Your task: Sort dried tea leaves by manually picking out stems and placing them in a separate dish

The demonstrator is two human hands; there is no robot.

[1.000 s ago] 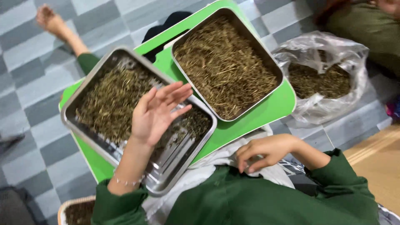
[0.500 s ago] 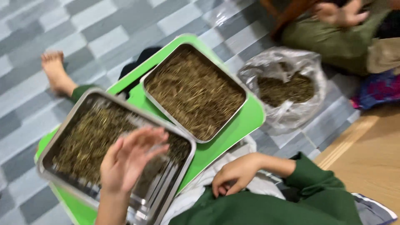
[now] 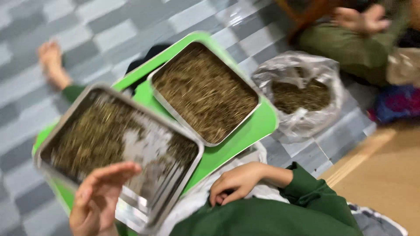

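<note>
Setting: floor-level sorting spot indoors, likely a home or small herb-processing room. Floor is grey-and-white checkered tile (image 3: pixel 131 22); a tan wooden surface (image 3: pixel 385 175) sits at 4 o'clock. Two rectangular stainless-steel trays of dried green-brown plant matter (image 3: pixel 205 91) (image 3: pixel 100 140) rest on a bright green plastic board (image 3: pixel 258 126), centre. A crumpled clear plastic bag of the same dried material (image 3: pixel 302 96) lies at 2 o'clock. People sit directly on the floor: a bare foot (image 3: pixel 50 61) at 10 o'clock, a second seated person (image 3: pixel 350 39) at 1 o'clock.
</note>
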